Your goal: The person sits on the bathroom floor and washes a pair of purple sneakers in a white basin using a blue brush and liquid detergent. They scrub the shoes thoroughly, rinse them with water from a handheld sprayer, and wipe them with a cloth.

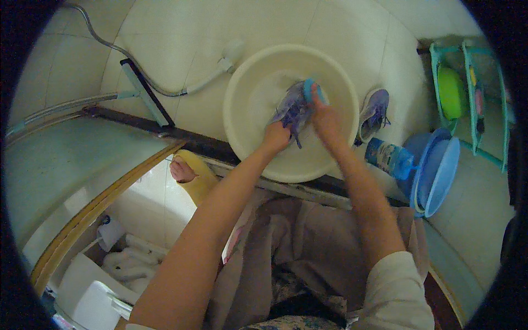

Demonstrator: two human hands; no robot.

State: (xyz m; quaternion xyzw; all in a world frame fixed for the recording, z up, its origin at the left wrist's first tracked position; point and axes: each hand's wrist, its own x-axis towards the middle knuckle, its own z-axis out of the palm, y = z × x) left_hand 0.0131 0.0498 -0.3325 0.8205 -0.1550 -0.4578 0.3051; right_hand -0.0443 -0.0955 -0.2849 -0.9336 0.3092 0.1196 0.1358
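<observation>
A large cream basin (236,137) stands on the tiled floor in front of me. Over it a purple sneaker (290,107) is tilted toe away, its laces hanging loose. My left hand (277,136) is closed on the shoe's heel end, with the fingers partly hidden at its opening. Wrapped round a light-blue scrubbing brush (309,88), my right hand (326,122) presses it against the toe's right side. The brush's bristles are hidden. A second purple sneaker (375,114) rests on the floor just right of the basin.
At right are a blue bottle (389,158), stacked blue basins (440,176) and a teal rack (466,99) with a green bowl (451,93). A squeegee (147,93), a shower hose (124,50) and a shower head (231,58) lie left. A dark sill (203,144) runs below the basin.
</observation>
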